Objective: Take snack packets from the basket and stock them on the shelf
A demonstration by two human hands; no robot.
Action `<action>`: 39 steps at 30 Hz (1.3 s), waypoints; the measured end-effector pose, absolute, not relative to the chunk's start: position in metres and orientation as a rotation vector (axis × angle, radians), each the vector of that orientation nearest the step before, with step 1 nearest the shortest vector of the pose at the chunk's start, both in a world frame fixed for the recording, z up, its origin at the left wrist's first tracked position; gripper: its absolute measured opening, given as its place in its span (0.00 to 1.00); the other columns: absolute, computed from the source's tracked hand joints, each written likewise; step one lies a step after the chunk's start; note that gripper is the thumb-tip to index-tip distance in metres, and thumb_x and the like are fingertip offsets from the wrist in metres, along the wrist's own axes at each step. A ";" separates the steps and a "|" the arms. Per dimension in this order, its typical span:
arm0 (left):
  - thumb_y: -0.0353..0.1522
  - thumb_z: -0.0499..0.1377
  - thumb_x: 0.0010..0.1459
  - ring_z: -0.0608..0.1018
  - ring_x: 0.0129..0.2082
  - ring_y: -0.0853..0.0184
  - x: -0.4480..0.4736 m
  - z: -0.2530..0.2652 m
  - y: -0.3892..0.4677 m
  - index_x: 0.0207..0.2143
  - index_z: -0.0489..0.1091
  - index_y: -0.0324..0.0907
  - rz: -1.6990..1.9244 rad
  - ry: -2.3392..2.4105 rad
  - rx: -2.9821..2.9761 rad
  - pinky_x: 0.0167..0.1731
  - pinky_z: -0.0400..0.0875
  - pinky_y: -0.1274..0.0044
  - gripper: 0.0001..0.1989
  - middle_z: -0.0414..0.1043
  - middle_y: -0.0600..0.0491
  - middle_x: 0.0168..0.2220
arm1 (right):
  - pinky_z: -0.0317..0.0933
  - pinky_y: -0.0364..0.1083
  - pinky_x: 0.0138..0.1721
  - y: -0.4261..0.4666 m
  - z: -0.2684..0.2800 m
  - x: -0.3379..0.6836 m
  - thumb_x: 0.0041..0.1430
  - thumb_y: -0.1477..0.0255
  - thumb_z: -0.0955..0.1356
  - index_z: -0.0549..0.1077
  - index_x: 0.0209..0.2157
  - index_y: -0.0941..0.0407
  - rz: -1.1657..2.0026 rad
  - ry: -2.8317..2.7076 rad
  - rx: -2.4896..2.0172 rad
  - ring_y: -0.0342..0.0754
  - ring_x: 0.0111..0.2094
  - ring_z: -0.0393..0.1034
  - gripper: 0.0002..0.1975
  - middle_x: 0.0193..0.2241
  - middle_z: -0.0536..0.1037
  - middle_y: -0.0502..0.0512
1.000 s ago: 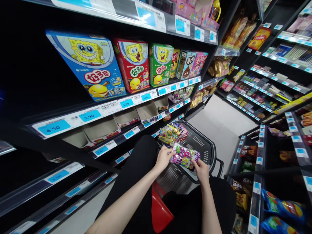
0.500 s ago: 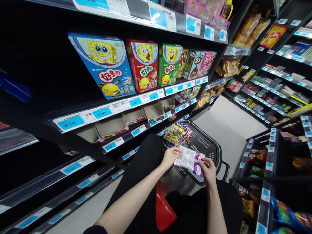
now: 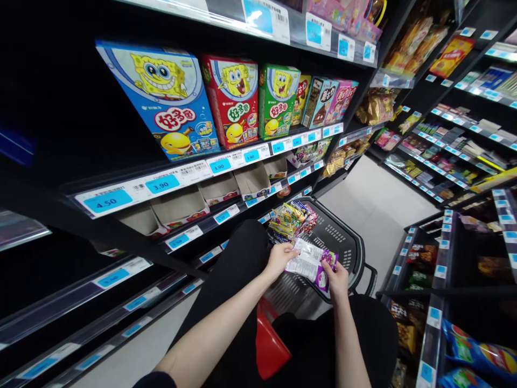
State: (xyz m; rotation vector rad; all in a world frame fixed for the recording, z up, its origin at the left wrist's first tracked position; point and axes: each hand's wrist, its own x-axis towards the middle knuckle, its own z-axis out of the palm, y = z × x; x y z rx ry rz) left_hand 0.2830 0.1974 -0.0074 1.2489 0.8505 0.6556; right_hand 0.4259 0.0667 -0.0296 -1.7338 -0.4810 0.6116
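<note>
Between both hands I hold a white and purple candy bag (image 3: 307,260), its printed side facing up. My left hand (image 3: 279,260) pinches the bag's left end, thumb on top. At the right end my right hand (image 3: 336,277) grips it by the edge. Beneath the bag is a black shopping basket (image 3: 355,237) with a slotted base. Several colourful snack packets (image 3: 293,220) lie piled at its far left side.
On the left shelf stand a blue cartoon box (image 3: 165,102), a red box (image 3: 234,102) and a green box (image 3: 278,102). Below are open cardboard trays (image 3: 181,207). A red stool (image 3: 271,345) shows between my legs. Bagged snacks (image 3: 480,345) fill the right shelf.
Both hands have shifted slightly left with the bag. My right fingers have closed further over its right end, and more of the bag's printed side shows. The view has shifted a little.
</note>
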 end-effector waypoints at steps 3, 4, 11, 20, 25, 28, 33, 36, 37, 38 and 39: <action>0.41 0.61 0.39 0.55 0.16 0.77 0.281 -0.006 0.199 0.16 0.62 0.37 0.653 0.888 1.345 0.18 0.46 0.81 0.17 0.52 0.62 0.13 | 0.63 0.45 0.31 0.066 -0.022 0.427 0.41 0.59 0.69 0.75 0.34 0.62 0.538 -0.537 -1.816 0.50 0.28 0.71 0.22 0.26 0.78 0.56; 0.41 0.61 0.40 0.55 0.16 0.77 0.280 -0.005 0.200 0.16 0.63 0.37 0.654 0.889 1.388 0.18 0.47 0.81 0.16 0.52 0.62 0.14 | 0.63 0.45 0.31 0.065 -0.018 0.427 0.41 0.59 0.69 0.75 0.33 0.62 0.523 -0.559 -1.839 0.50 0.28 0.71 0.22 0.26 0.78 0.55; 0.41 0.57 0.46 0.64 0.22 0.73 0.271 0.008 0.198 0.19 0.69 0.39 0.701 0.904 1.730 0.25 0.57 0.80 0.14 0.61 0.58 0.20 | 0.62 0.43 0.29 0.056 -0.008 0.423 0.41 0.60 0.69 0.76 0.29 0.62 0.533 -0.631 -1.798 0.48 0.27 0.70 0.19 0.25 0.78 0.55; 0.48 0.52 0.48 0.72 0.22 0.67 0.279 0.008 0.193 0.25 0.72 0.36 0.594 0.814 1.128 0.22 0.66 0.77 0.23 0.71 0.52 0.21 | 0.64 0.45 0.24 0.054 -0.003 0.427 0.44 0.54 0.66 0.75 0.33 0.60 0.659 -0.493 -1.489 0.51 0.27 0.71 0.23 0.29 0.77 0.59; 0.39 0.63 0.39 0.67 0.17 0.73 0.278 0.007 0.196 0.25 0.72 0.35 0.669 0.788 1.265 0.18 0.59 0.82 0.15 0.69 0.55 0.17 | 0.63 0.44 0.27 0.059 -0.010 0.428 0.44 0.58 0.68 0.74 0.25 0.60 0.648 -0.372 -1.444 0.46 0.26 0.69 0.17 0.24 0.76 0.54; 0.34 0.65 0.36 0.64 0.14 0.76 0.277 0.008 0.196 0.33 0.70 0.37 0.662 0.759 1.232 0.17 0.55 0.83 0.19 0.64 0.60 0.14 | 0.63 0.43 0.24 0.063 -0.012 0.426 0.39 0.65 0.72 0.70 0.30 0.56 0.629 -0.321 -1.439 0.44 0.22 0.69 0.15 0.22 0.75 0.48; 0.35 0.65 0.35 0.67 0.18 0.74 0.280 0.005 0.196 0.34 0.69 0.36 0.619 0.723 1.095 0.21 0.59 0.82 0.21 0.66 0.59 0.17 | 0.66 0.47 0.27 0.065 -0.012 0.424 0.37 0.66 0.73 0.66 0.39 0.56 0.780 -0.233 -1.345 0.50 0.28 0.72 0.25 0.30 0.77 0.53; 0.38 0.63 0.38 0.65 0.18 0.74 0.281 0.001 0.197 0.22 0.68 0.35 0.650 0.763 1.132 0.20 0.56 0.82 0.14 0.64 0.58 0.16 | 0.66 0.48 0.29 0.065 -0.014 0.424 0.36 0.66 0.73 0.69 0.33 0.58 0.806 -0.274 -1.369 0.50 0.27 0.72 0.20 0.26 0.77 0.53; 0.39 0.63 0.38 0.64 0.17 0.75 0.282 0.000 0.197 0.20 0.68 0.36 0.671 0.793 1.149 0.20 0.55 0.82 0.14 0.62 0.59 0.15 | 0.66 0.47 0.28 0.065 -0.015 0.424 0.37 0.65 0.73 0.69 0.31 0.58 0.793 -0.292 -1.385 0.49 0.26 0.72 0.18 0.24 0.76 0.52; 0.39 0.63 0.39 0.63 0.17 0.75 0.282 -0.001 0.197 0.19 0.67 0.36 0.691 0.821 1.157 0.20 0.54 0.82 0.14 0.61 0.59 0.14 | 0.66 0.47 0.27 0.066 -0.015 0.423 0.37 0.65 0.73 0.69 0.29 0.57 0.774 -0.311 -1.399 0.49 0.25 0.71 0.17 0.23 0.76 0.50; 0.40 0.63 0.39 0.62 0.17 0.75 0.282 -0.001 0.197 0.18 0.67 0.36 0.707 0.840 1.157 0.20 0.54 0.81 0.14 0.61 0.60 0.14 | 0.65 0.46 0.27 0.067 -0.015 0.423 0.38 0.64 0.72 0.69 0.28 0.57 0.756 -0.332 -1.412 0.48 0.24 0.70 0.16 0.21 0.75 0.49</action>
